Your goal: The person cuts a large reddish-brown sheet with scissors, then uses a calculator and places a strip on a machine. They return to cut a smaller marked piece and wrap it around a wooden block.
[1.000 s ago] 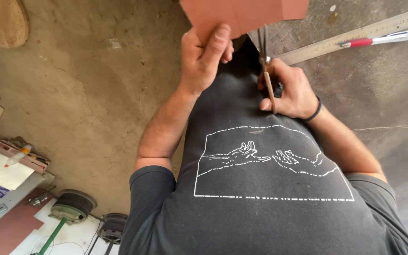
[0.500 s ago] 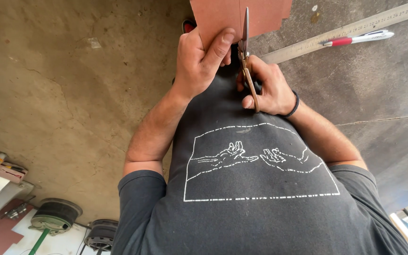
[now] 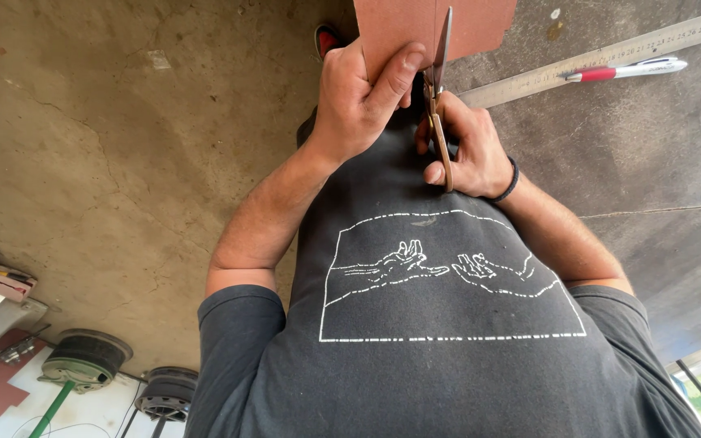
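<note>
Left hand (image 3: 359, 101): we pinch the reddish-brown sheet (image 3: 432, 28), closed on its lower edge.
Right hand (image 3: 468, 150): we grip the scissors (image 3: 440, 89), blades up into the sheet, just beside our left thumb.

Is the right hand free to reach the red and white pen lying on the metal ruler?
Probably not yet: the right hand is gripping the scissors, cutting the brown sheet. The path over the floor to the pen on the ruler looks open otherwise.
</note>
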